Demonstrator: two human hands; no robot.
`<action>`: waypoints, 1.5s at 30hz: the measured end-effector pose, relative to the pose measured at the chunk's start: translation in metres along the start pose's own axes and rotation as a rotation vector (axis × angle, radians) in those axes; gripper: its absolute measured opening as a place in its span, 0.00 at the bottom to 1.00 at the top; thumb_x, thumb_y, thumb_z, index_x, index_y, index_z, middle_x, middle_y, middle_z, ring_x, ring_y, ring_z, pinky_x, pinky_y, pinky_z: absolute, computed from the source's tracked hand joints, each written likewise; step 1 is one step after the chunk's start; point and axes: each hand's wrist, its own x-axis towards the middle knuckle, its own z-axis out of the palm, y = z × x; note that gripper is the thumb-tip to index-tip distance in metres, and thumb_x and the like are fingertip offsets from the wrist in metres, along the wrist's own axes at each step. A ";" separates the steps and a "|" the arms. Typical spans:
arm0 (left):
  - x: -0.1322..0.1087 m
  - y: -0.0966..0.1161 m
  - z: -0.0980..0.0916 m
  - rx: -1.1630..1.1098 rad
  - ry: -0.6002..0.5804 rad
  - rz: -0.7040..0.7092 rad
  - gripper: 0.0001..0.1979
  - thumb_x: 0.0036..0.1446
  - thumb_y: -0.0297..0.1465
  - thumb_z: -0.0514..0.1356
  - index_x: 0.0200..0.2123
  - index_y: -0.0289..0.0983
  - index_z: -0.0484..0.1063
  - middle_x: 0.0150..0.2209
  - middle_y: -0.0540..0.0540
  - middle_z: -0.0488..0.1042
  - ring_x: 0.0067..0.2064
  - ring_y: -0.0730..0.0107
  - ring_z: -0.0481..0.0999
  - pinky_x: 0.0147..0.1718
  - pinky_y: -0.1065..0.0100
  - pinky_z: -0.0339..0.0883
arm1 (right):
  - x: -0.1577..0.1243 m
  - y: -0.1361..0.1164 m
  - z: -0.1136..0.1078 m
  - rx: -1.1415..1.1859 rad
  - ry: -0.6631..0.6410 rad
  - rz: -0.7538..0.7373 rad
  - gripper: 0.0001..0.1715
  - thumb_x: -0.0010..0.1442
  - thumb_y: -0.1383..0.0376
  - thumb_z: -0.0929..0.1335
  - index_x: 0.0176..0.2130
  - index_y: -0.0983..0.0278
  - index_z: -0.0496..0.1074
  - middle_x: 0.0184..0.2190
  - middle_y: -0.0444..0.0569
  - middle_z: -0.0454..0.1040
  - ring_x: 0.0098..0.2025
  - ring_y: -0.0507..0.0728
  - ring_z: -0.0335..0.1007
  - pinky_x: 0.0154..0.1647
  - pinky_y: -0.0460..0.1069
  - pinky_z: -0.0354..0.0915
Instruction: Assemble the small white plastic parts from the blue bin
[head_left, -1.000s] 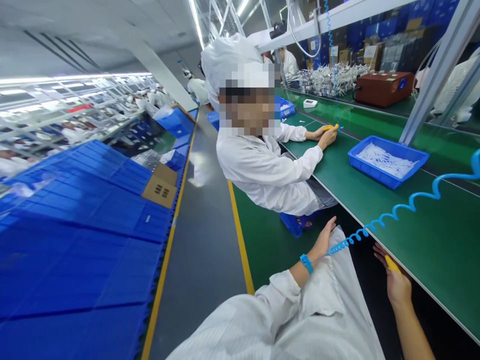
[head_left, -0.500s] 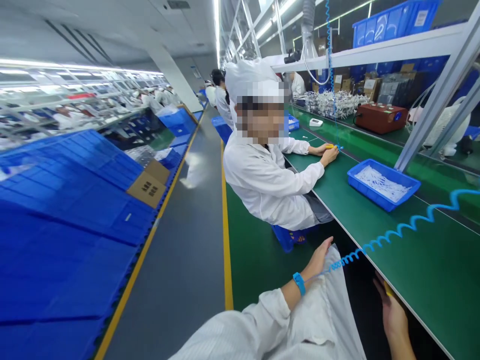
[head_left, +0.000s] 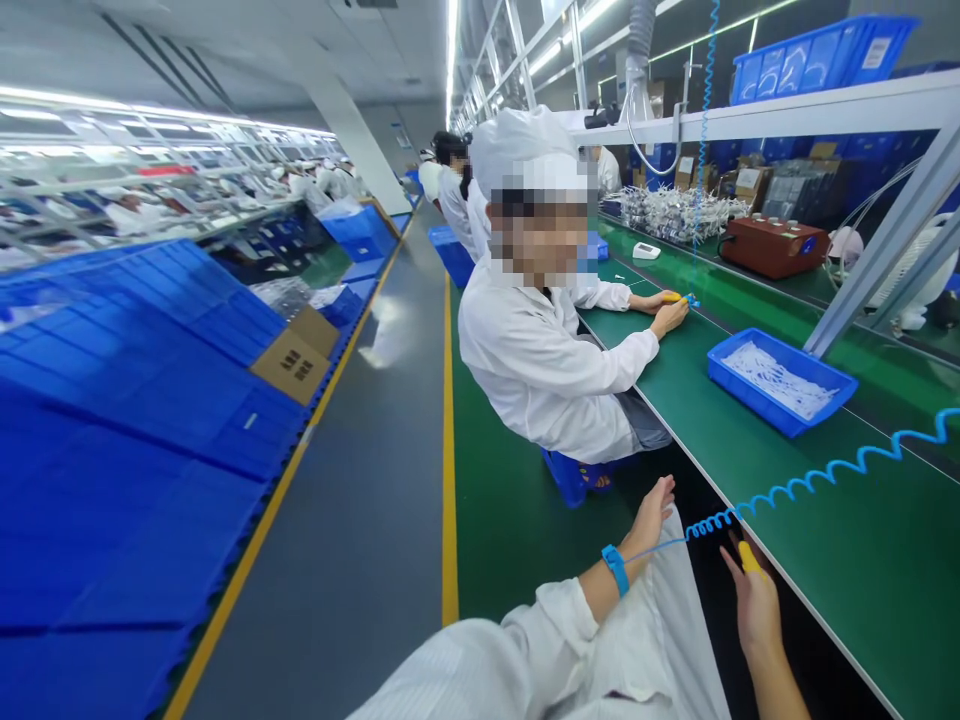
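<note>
My left hand (head_left: 651, 518) rests on the knee of my white garment (head_left: 660, 600), fingers stretched out and holding nothing. A blue wrist strap (head_left: 615, 570) circles that wrist, and a blue coiled cord (head_left: 795, 488) runs from it across the bench. Low beside the bench edge, my right hand (head_left: 759, 605) holds a yellow-handled tool (head_left: 748, 558); only part of its handle shows, so its kind is unclear. Some of that hand's fingers are spread out. The green bench (head_left: 847, 540) lies just to its right.
A co-worker in white (head_left: 555, 360) sits ahead, both hands at a yellow-and-blue tool (head_left: 684, 298). A blue tray (head_left: 784, 385) of white pieces stands on the bench. Blue bins (head_left: 135, 450) line the left side of the aisle (head_left: 367, 480). A slanted metal post (head_left: 877, 240) rises at right.
My right hand has come out from under the bench edge, leftward and slightly up, showing more of the yellow handle. My left hand stays on the knee. The view has shifted slightly.
</note>
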 end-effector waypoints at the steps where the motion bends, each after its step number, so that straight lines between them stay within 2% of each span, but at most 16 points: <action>1: 0.001 0.001 -0.001 -0.008 -0.010 0.013 0.46 0.64 0.66 0.53 0.71 0.40 0.69 0.75 0.33 0.62 0.76 0.37 0.62 0.74 0.36 0.53 | 0.001 0.001 -0.001 -0.002 -0.014 -0.012 0.39 0.59 0.46 0.77 0.62 0.63 0.78 0.60 0.55 0.79 0.68 0.72 0.71 0.71 0.67 0.69; 4: 0.003 0.002 -0.004 -0.017 -0.064 0.100 0.42 0.67 0.63 0.54 0.71 0.41 0.70 0.75 0.35 0.63 0.76 0.42 0.62 0.75 0.42 0.54 | 0.004 0.002 -0.001 -0.010 0.017 -0.025 0.38 0.55 0.49 0.78 0.60 0.63 0.79 0.60 0.55 0.79 0.68 0.73 0.71 0.73 0.68 0.66; 7: 0.005 0.004 -0.007 -0.003 -0.007 0.016 0.46 0.64 0.65 0.55 0.72 0.40 0.68 0.76 0.33 0.61 0.76 0.38 0.62 0.74 0.37 0.53 | 0.006 -0.001 0.002 0.014 0.058 -0.035 0.38 0.51 0.50 0.80 0.56 0.65 0.80 0.60 0.55 0.78 0.68 0.75 0.70 0.73 0.71 0.65; 9: 0.006 0.007 -0.008 0.000 -0.007 0.029 0.45 0.65 0.64 0.54 0.74 0.41 0.65 0.77 0.34 0.59 0.76 0.40 0.61 0.74 0.38 0.54 | 0.008 -0.004 0.005 0.012 0.052 -0.049 0.37 0.52 0.50 0.80 0.55 0.65 0.81 0.58 0.55 0.79 0.67 0.74 0.71 0.73 0.71 0.66; 12: 0.007 0.013 -0.011 0.030 -0.070 0.074 0.41 0.69 0.61 0.53 0.74 0.44 0.64 0.78 0.39 0.57 0.78 0.45 0.58 0.75 0.41 0.53 | 0.013 -0.011 0.005 -0.070 0.060 -0.039 0.34 0.54 0.48 0.78 0.54 0.65 0.82 0.54 0.56 0.81 0.64 0.73 0.74 0.68 0.70 0.71; 15: 0.003 0.020 -0.014 0.069 -0.087 -0.018 0.40 0.67 0.61 0.57 0.71 0.43 0.70 0.76 0.36 0.61 0.76 0.38 0.61 0.74 0.36 0.53 | 0.015 -0.016 -0.006 -0.115 0.043 -0.020 0.35 0.53 0.47 0.78 0.54 0.64 0.82 0.54 0.55 0.81 0.61 0.73 0.76 0.61 0.68 0.77; 17: -0.001 0.019 -0.017 0.138 -0.168 0.018 0.35 0.65 0.58 0.62 0.65 0.42 0.77 0.73 0.36 0.67 0.74 0.39 0.65 0.74 0.39 0.55 | 0.011 -0.014 -0.019 -0.135 -0.022 0.020 0.35 0.51 0.47 0.79 0.53 0.63 0.83 0.55 0.55 0.81 0.60 0.73 0.78 0.58 0.65 0.78; 20: -0.010 0.006 -0.021 0.279 -0.276 0.034 0.29 0.65 0.55 0.63 0.57 0.41 0.83 0.61 0.38 0.80 0.64 0.46 0.77 0.66 0.48 0.68 | 0.000 -0.001 -0.040 -0.158 -0.084 0.106 0.36 0.48 0.44 0.80 0.49 0.64 0.84 0.53 0.58 0.83 0.54 0.73 0.81 0.52 0.62 0.80; 22: -0.015 -0.009 -0.021 0.329 -0.263 -0.021 0.29 0.63 0.57 0.64 0.48 0.37 0.85 0.49 0.38 0.85 0.52 0.49 0.82 0.57 0.50 0.74 | -0.006 0.013 -0.050 -0.175 -0.024 0.161 0.38 0.42 0.42 0.80 0.45 0.65 0.84 0.46 0.59 0.85 0.47 0.71 0.83 0.44 0.60 0.81; 24: -0.017 -0.023 -0.020 0.351 -0.245 -0.047 0.28 0.60 0.56 0.65 0.41 0.35 0.85 0.40 0.39 0.84 0.43 0.54 0.82 0.50 0.54 0.75 | -0.009 0.025 -0.057 -0.182 0.056 0.211 0.38 0.36 0.42 0.81 0.40 0.65 0.84 0.38 0.58 0.85 0.41 0.70 0.84 0.38 0.58 0.80; 28: -0.016 -0.039 -0.019 0.386 -0.247 -0.064 0.24 0.60 0.52 0.64 0.40 0.36 0.84 0.32 0.44 0.80 0.35 0.63 0.77 0.41 0.61 0.73 | -0.002 0.037 -0.063 -0.135 0.077 0.245 0.36 0.35 0.45 0.81 0.39 0.65 0.84 0.38 0.58 0.85 0.41 0.69 0.84 0.38 0.56 0.80; 31: -0.011 -0.042 -0.023 0.439 -0.248 -0.094 0.22 0.58 0.50 0.65 0.35 0.36 0.83 0.28 0.45 0.77 0.32 0.63 0.75 0.39 0.61 0.72 | 0.005 0.036 -0.066 -0.124 0.089 0.288 0.36 0.29 0.46 0.81 0.36 0.66 0.83 0.34 0.59 0.84 0.36 0.69 0.84 0.33 0.56 0.79; 34: -0.006 -0.044 -0.027 0.477 -0.228 -0.105 0.21 0.58 0.49 0.65 0.35 0.36 0.83 0.30 0.45 0.77 0.34 0.62 0.76 0.40 0.60 0.72 | 0.008 0.033 -0.064 -0.059 0.106 0.300 0.34 0.26 0.47 0.82 0.32 0.64 0.83 0.32 0.58 0.84 0.34 0.69 0.83 0.33 0.57 0.79; 37: -0.004 -0.048 -0.026 0.491 -0.226 -0.121 0.21 0.60 0.49 0.64 0.36 0.36 0.82 0.30 0.46 0.77 0.34 0.63 0.76 0.40 0.61 0.71 | 0.004 0.030 -0.059 -0.001 0.084 0.306 0.33 0.28 0.47 0.82 0.32 0.63 0.83 0.34 0.57 0.84 0.35 0.68 0.83 0.36 0.57 0.80; 41: -0.006 -0.051 -0.025 0.509 -0.264 -0.121 0.18 0.59 0.47 0.66 0.35 0.37 0.82 0.30 0.47 0.77 0.34 0.64 0.75 0.40 0.63 0.71 | -0.001 0.032 -0.057 -0.074 0.086 0.299 0.36 0.32 0.45 0.82 0.37 0.65 0.84 0.36 0.57 0.85 0.38 0.67 0.83 0.36 0.55 0.79; 45: -0.006 -0.053 -0.027 0.493 -0.250 -0.103 0.22 0.61 0.50 0.65 0.36 0.35 0.82 0.29 0.47 0.76 0.33 0.67 0.74 0.38 0.64 0.70 | 0.002 0.034 -0.061 -0.040 0.120 0.287 0.38 0.28 0.45 0.82 0.36 0.65 0.83 0.35 0.57 0.84 0.37 0.68 0.82 0.36 0.56 0.78</action>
